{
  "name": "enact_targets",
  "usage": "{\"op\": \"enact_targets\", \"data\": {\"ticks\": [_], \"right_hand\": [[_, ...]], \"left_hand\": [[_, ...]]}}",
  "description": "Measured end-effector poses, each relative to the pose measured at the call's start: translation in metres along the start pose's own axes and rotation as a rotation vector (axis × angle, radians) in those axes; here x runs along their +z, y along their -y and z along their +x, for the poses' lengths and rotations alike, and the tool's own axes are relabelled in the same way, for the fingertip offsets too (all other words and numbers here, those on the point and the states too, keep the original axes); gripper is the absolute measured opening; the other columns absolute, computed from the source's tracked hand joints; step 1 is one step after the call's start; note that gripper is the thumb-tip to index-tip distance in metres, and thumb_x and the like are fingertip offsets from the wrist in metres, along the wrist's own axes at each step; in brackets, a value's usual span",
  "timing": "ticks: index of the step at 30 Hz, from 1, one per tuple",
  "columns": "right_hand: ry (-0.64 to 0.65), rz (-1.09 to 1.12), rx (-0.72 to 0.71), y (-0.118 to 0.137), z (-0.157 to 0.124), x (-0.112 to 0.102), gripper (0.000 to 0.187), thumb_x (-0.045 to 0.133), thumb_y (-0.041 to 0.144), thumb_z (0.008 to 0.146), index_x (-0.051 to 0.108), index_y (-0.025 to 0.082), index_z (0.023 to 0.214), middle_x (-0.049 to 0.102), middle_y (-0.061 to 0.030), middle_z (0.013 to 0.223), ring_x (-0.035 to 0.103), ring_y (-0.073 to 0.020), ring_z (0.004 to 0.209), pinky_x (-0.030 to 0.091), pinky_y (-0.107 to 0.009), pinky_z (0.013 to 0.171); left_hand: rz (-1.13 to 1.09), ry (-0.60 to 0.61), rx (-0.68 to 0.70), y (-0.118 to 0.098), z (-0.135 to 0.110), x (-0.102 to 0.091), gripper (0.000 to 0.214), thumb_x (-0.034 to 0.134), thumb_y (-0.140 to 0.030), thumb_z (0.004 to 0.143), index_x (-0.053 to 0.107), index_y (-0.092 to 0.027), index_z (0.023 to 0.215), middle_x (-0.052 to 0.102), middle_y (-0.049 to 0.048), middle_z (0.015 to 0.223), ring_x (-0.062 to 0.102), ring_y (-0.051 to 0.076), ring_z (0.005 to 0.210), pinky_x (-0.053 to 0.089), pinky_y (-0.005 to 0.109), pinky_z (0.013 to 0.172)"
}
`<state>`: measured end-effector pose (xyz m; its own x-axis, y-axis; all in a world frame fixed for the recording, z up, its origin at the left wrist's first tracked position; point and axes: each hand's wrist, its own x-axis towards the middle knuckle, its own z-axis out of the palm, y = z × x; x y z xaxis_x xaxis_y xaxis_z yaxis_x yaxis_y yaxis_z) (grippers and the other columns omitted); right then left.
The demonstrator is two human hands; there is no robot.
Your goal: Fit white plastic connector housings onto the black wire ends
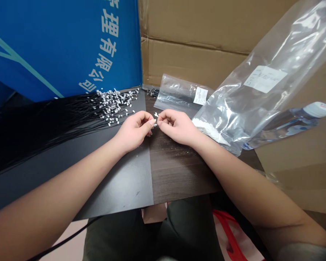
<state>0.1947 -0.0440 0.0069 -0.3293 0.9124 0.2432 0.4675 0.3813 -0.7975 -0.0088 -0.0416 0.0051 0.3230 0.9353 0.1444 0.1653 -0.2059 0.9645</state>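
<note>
Upper left of the frame: a blue banner [65, 47] with white characters, upright against a cardboard box [192, 40] that fills the top middle. Below the banner, at far left and spreading to the centre, a dense fan of thin black cables [43, 130] lying across a black sheet [116, 185] on a dark wood counter [179, 174], their ends tipped with small white tabs [114, 105] in a loose scatter.

At centre, the hands together, wrists apart, fingertips close and curled inward: left hand [134, 131] and right hand [178, 127] pinching a tiny white tab [155, 119] in the narrow gap between them, just right of the scattered tabs.

Just above the right hand, a flat clear plastic bag [183, 95] with a white label and dark contents. Further right, a larger clear plastic bag [260, 83], labelled, with white pieces [206, 130] heaped in its lower corner. At far right, a plastic water bottle [296, 123] lying on its side, cap pointing right.
</note>
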Motion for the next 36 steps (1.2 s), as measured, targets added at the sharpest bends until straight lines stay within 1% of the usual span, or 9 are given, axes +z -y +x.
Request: {"op": "enact_targets", "data": {"ticks": [7,14,20,25,36], "right_hand": [[-0.01,-0.008,-0.024,0.001,-0.001,-0.001,0.011,0.063,0.028,0.092,0.068,0.02,0.09,0.06,0.0035,0.071,0.049,-0.0125,0.065,0.039,-0.029,0.065],[0.025,0.055,0.016,0.003,0.0,-0.004,0.012,0.064,0.027,0.088,0.073,0.018,0.089,0.068,0.0001,0.076,0.056,-0.0142,0.069,0.043,-0.03,0.066],[0.043,0.058,0.038,0.006,0.0,-0.011,0.013,0.063,0.024,0.087,0.074,0.018,0.09,0.071,-0.001,0.079,0.059,-0.015,0.07,0.044,-0.03,0.067],[0.107,0.047,0.006,0.006,0.0,-0.014,0.013,0.063,0.023,0.086,0.074,0.018,0.089,0.07,-0.0004,0.076,0.059,-0.0147,0.069,0.043,-0.03,0.067],[0.136,0.003,-0.01,0.004,-0.001,-0.015,0.014,0.063,0.027,0.089,0.074,0.018,0.089,0.068,-0.0005,0.076,0.057,-0.0145,0.07,0.041,-0.03,0.067]], "left_hand": [[0.014,0.002,0.001,-0.001,-0.001,0.0,0.022,0.074,-0.037,0.09,0.063,-0.018,0.087,0.064,-0.0004,0.076,0.062,0.013,0.065,0.051,0.027,0.064],[0.014,0.015,-0.023,-0.005,-0.001,-0.001,0.018,0.074,-0.033,0.088,0.063,-0.019,0.085,0.064,-0.0004,0.073,0.062,0.014,0.064,0.051,0.027,0.064],[-0.021,0.022,-0.053,-0.004,-0.001,-0.002,0.015,0.072,-0.029,0.087,0.063,-0.018,0.084,0.063,-0.0008,0.07,0.061,0.013,0.063,0.05,0.027,0.063],[-0.026,0.034,-0.071,-0.003,-0.001,-0.002,0.014,0.071,-0.029,0.087,0.063,-0.018,0.085,0.063,-0.0013,0.071,0.061,0.013,0.063,0.049,0.026,0.064],[-0.027,0.051,-0.064,-0.004,-0.001,-0.002,0.013,0.071,-0.028,0.087,0.064,-0.017,0.085,0.064,-0.0009,0.072,0.061,0.012,0.064,0.049,0.027,0.065]]}}
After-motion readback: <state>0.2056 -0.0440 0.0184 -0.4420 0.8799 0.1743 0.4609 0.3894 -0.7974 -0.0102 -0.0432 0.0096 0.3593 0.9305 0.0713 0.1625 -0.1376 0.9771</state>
